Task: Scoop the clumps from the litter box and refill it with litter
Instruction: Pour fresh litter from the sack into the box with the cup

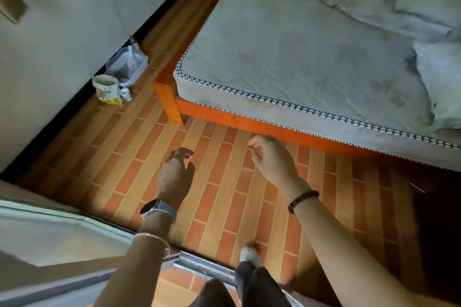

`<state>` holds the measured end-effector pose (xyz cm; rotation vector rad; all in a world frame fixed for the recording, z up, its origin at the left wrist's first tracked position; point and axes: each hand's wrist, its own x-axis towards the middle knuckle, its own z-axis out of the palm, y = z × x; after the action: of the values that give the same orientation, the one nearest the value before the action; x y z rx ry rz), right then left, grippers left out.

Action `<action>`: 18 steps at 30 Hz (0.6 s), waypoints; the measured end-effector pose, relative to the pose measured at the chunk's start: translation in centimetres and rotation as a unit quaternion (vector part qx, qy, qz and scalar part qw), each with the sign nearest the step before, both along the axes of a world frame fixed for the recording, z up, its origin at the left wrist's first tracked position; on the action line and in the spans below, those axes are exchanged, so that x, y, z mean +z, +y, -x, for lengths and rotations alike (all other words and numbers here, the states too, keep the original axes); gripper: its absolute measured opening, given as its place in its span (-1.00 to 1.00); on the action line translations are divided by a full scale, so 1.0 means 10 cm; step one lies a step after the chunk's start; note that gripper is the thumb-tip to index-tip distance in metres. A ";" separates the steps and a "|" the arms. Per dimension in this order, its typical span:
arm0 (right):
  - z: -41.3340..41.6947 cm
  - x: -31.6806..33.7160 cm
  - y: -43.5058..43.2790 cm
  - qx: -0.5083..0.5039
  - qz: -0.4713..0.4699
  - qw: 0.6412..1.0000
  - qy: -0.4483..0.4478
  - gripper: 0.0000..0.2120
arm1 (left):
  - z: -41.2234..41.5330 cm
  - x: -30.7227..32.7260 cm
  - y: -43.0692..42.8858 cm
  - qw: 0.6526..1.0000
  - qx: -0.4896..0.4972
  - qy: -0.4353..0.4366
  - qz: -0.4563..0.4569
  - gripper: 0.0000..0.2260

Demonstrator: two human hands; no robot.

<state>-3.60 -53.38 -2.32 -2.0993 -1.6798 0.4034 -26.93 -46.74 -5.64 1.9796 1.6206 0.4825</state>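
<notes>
Left hand (175, 172) and right hand (270, 159) hung empty over brick-pattern floor (224, 207), fingers loosely curled, slightly apart. Far left by wall: pale grey rectangular plastic litter box (136, 71), crinkled cream-yellow open-topped bag (106, 88) just beside.

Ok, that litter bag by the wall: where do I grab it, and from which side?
Probably the rolled top rim of the bag, from above on the side facing the room. It stands upright and open; the wall is on its far side, and the litter box and a small bottle stand close beside it.
</notes>
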 end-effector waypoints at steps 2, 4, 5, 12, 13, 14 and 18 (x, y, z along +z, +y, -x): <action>-0.06 0.04 0.28 0.018 -0.002 1.000 -0.007 -0.79 | -0.02 0.04 0.21 1.000 0.019 0.009 -0.004 -0.75; -0.10 0.07 0.55 0.029 0.000 1.000 -0.007 -0.79 | 0.01 0.08 0.38 0.999 0.041 0.029 -0.010 -0.75; -0.11 0.09 0.69 0.037 -0.001 0.999 -0.005 -0.79 | 0.03 0.09 0.47 0.998 0.049 0.040 -0.018 -0.75; 0.07 0.11 1.79 0.103 -0.005 0.995 -0.017 -0.79 | 0.35 0.07 1.36 0.990 0.106 0.088 -0.033 -0.76; 0.11 0.11 1.97 0.107 -0.008 0.994 -0.017 -0.79 | 0.39 0.07 1.52 0.989 0.114 0.086 -0.032 -0.76; 0.15 0.09 2.15 0.111 -0.009 0.994 -0.015 -0.80 | 0.43 0.08 1.69 0.989 0.121 0.082 -0.031 -0.76; 0.39 0.10 2.89 0.134 -0.003 0.991 -0.012 -0.79 | 0.66 0.13 2.33 0.987 0.140 0.074 -0.033 -0.76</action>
<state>-7.54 -24.49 -1.34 -1.8837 -1.9824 0.4556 -33.49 -23.45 -4.30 1.8803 2.0143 0.5105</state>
